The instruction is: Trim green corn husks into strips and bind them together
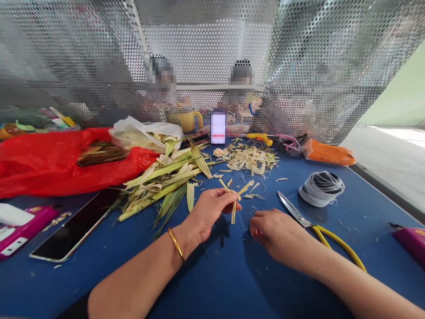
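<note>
My left hand [209, 212] pinches a small bundle of thin yellow leaf strips [234, 197] above the blue table [232, 274]; a gold bangle sits on that wrist. My right hand [275, 232] rests curled on the table just right of the strips, fingers closed, perhaps on a fine thread that is too thin to make out. Yellow-handled scissors [299, 215] lie right beside my right hand. A coil of white thread [321, 188] sits farther right.
A pile of green-yellow palm leaves [162, 181] lies left of centre by a red plastic bag [49, 161]. Leaf scraps [249, 157] are heaped at the back. A phone [75, 228] and pink items lie left. Two people sit behind the perforated metal screen [299, 66].
</note>
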Tool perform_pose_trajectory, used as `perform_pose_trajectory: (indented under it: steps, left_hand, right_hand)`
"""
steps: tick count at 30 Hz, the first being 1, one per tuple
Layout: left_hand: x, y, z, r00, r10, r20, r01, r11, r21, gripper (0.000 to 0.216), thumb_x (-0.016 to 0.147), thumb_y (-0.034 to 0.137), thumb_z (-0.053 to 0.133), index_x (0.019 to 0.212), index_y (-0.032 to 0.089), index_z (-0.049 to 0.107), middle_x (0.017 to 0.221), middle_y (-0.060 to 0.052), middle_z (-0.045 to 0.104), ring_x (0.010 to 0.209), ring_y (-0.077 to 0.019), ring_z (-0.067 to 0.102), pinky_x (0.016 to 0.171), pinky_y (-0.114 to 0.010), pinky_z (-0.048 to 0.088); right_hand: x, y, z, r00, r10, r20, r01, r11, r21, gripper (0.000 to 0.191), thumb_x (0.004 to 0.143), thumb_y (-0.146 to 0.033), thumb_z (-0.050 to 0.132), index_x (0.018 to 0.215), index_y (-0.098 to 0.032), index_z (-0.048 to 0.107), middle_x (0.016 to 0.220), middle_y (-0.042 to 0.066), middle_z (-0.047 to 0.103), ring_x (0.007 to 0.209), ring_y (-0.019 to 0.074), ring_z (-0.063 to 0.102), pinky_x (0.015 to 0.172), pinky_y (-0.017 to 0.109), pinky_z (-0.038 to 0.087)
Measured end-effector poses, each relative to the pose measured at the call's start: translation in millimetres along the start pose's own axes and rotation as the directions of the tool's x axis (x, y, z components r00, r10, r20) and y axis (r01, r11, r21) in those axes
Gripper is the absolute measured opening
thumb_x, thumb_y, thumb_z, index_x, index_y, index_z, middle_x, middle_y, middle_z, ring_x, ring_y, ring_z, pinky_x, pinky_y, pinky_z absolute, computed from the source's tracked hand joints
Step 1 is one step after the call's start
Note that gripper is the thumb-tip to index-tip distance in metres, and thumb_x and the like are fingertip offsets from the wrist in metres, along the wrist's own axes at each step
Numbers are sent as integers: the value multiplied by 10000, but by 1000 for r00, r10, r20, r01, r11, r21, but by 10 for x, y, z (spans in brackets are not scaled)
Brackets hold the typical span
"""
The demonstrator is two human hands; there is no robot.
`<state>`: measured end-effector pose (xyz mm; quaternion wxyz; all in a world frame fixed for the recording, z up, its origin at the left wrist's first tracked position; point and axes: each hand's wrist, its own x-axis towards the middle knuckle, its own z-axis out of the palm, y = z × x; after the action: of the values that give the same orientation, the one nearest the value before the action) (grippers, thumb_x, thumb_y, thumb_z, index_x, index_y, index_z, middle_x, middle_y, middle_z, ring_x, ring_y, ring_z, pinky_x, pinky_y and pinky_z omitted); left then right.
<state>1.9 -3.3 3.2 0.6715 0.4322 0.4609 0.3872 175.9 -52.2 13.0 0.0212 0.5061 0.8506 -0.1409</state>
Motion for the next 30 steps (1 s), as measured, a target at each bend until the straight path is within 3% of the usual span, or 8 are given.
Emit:
perform_pose_trajectory:
  steps: [4,10,14,21,27,30]
  left_hand:
    - [-2,-6,-2,1000,-25,13,25,999,31,180,704,332,685,676,154,676,654,-37,690,631,-126,597,628,-239,416]
    - [-15,-8,-8,998,-47,42,44,996,79,202,725,354,670,721,152,677,779,-66,723,685,-142,629,589,-231,409]
    - [-14,0,-4,999,-34,22,32,997,73,207,734,349,660,718,143,669,774,-70,721,646,-130,625,575,-227,402]
    - [3,-43,-2,999,-30,28,28,997,66,217,721,360,672,701,144,671,728,-65,709,616,-124,608,581,-232,404]
    - [-15,-32,7,998,-53,44,50,997,56,204,729,354,668,739,150,677,767,-63,719,683,-145,644,597,-231,413]
    - [-14,-22,5,998,-52,33,51,998,48,208,744,352,657,756,144,672,757,-63,716,680,-143,644,595,-231,417]
  right_hand:
    - [34,16,3,999,-32,-20,31,999,-25,186,757,-20,486,728,-181,575,768,50,641,733,188,594,641,280,328]
    - [33,84,-106,991,104,-82,-80,963,257,174,823,-62,447,829,-207,543,775,0,638,706,146,571,611,233,349]
    - [9,84,-95,998,66,-2,-65,985,160,46,762,-185,634,768,-207,594,811,8,627,693,157,580,580,244,320]
    - [39,4,20,1000,-5,20,4,999,41,188,756,-28,487,701,-180,582,773,38,612,685,160,582,604,262,327]
    - [60,111,-62,993,68,-97,-42,968,245,216,792,-22,418,823,-198,540,791,12,621,706,145,559,622,238,356]
    - [35,122,-102,993,78,-90,-56,973,225,103,830,-127,501,814,-208,561,757,-6,615,671,144,553,583,239,324]
